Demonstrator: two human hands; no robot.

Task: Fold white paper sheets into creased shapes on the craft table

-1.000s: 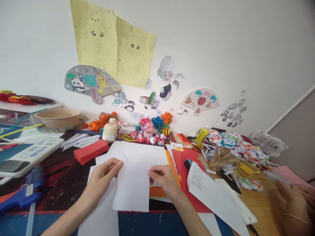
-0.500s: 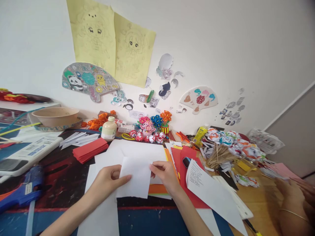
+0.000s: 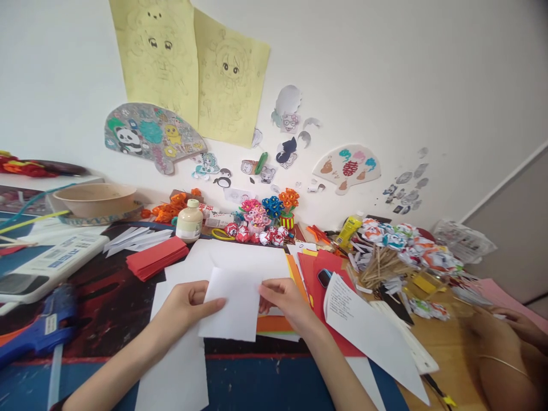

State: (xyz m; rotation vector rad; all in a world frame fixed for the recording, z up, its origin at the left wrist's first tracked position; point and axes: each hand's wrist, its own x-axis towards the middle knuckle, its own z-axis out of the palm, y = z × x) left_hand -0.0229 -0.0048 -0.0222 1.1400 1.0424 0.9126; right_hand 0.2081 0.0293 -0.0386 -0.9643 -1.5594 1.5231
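Observation:
A small white sheet of paper (image 3: 234, 311) is held up between my two hands over the dark mat. My left hand (image 3: 194, 305) grips its left side, thumb on the front and the other fingers curled behind. At the right edge, my right hand (image 3: 280, 298) pinches the sheet between thumb and fingers. Larger white sheets (image 3: 175, 371) lie beneath and behind it, with orange paper (image 3: 274, 325) showing under my right hand.
Red paper strips (image 3: 156, 258), a glue bottle (image 3: 189, 221) and a blue glue gun (image 3: 47, 325) are to the left. To the right lie a written sheet (image 3: 368, 337) and wrapped bundles on sticks (image 3: 379, 268). Another person's hand (image 3: 492, 334) is at far right.
Both hands and the small white sheet have shifted very slightly left and up in view. The other person's hands at far right have moved a little.

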